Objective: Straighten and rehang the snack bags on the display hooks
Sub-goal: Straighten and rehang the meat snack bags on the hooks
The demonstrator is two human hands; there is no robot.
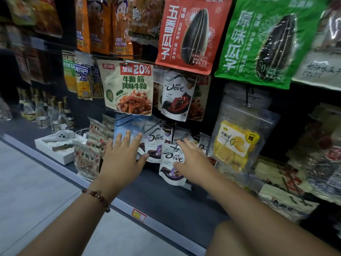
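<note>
— Where are the hands now?

— Both are down at the bottom row of hooks. The left hand (122,156) is spread flat, fingers (127,138) straight and released, resting against the pale blue bag (120,130) and the edge of the Dove pouch (156,145) beside it. It grips nothing.

— And the right?

— The right hand (191,159) lies over the front Dove pouch (171,163), which hangs crooked and lower than its neighbours. The fingertips reach up toward the wire hook (175,147) at its top; the thumb sits on the pouch face. The fingers look loose, not clenched, though I cannot tell whether they pinch the top edge.

— How should the step go?

— I'd say steady the row behind with the flat left hand so nothing swings, then take the crooked pouch by its top edge, find the punched hole and slide it squarely onto the hook. Lifting by the body would crumple it.

— Any risk?

— The mango bag (238,143) hangs just beside the right wrist; a wide elbow could knock it.
</note>
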